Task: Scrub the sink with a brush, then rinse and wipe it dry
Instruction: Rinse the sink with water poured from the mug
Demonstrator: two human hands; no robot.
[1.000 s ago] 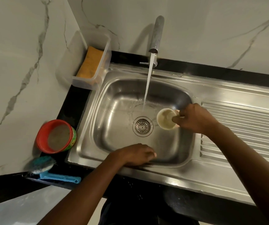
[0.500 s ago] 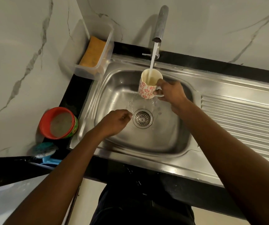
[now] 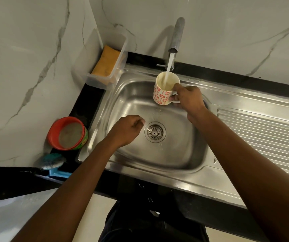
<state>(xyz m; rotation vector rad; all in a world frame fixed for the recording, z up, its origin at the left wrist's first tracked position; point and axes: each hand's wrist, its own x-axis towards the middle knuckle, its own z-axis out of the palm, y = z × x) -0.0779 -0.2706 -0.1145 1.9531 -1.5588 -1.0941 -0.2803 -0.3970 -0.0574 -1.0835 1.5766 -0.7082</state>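
The right hand (image 3: 187,98) grips a flowered mug (image 3: 162,95) by its handle under the running tap (image 3: 177,35), the left hand (image 3: 128,130) (fingers curled, holding nothing) hovers over the sink (image 3: 175,154) beside the drain (image 3: 155,132), and the brush (image 3: 53,162) lies on the counter (image 3: 86,109) to the left.

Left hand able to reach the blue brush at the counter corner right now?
Likely yes: the left hand holds nothing above the sink, and the brush lies uncovered on the counter, the red bowl beside it.
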